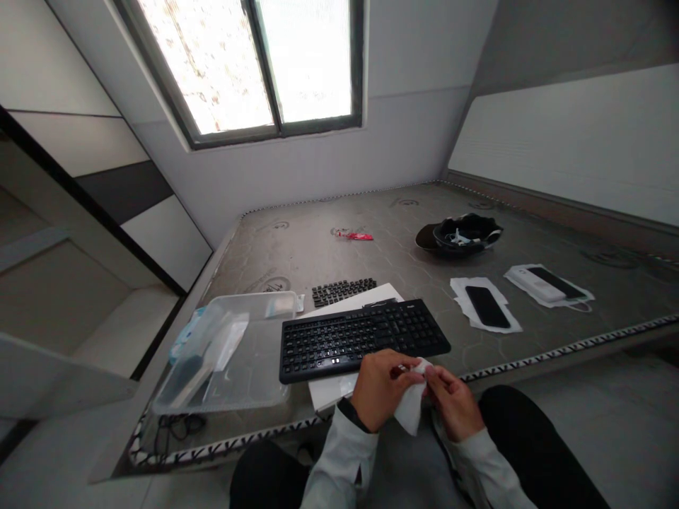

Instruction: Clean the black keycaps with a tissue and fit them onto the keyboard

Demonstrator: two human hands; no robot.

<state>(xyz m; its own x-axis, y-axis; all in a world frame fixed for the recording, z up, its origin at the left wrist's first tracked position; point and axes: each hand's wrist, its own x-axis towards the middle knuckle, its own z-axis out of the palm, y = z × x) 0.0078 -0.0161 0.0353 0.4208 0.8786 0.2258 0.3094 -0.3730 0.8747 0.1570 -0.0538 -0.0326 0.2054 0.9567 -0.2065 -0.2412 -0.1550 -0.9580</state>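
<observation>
In front of me, beyond the mattress edge, both hands pinch a white tissue (410, 411) that hangs down between them. My left hand (378, 387) grips its upper part between thumb and fingers. From the other side, my right hand (453, 404) has its fingertips closed on the same tissue; whether a small item is inside cannot be made out. Just past my left hand lies a black keyboard (339, 341), resting on a white flat box (332, 392). Behind it are several loose black keycaps (344, 291) set out in rows.
A clear plastic bin (249, 396) with a white strip inside stands at left, a black cable (183, 425) near it. To the right lie a phone (485, 307) on tissue, a second phone (556, 281) beside a white device (538, 285), and a black cap (464, 237). A red wrapper (361, 236) lies farther back.
</observation>
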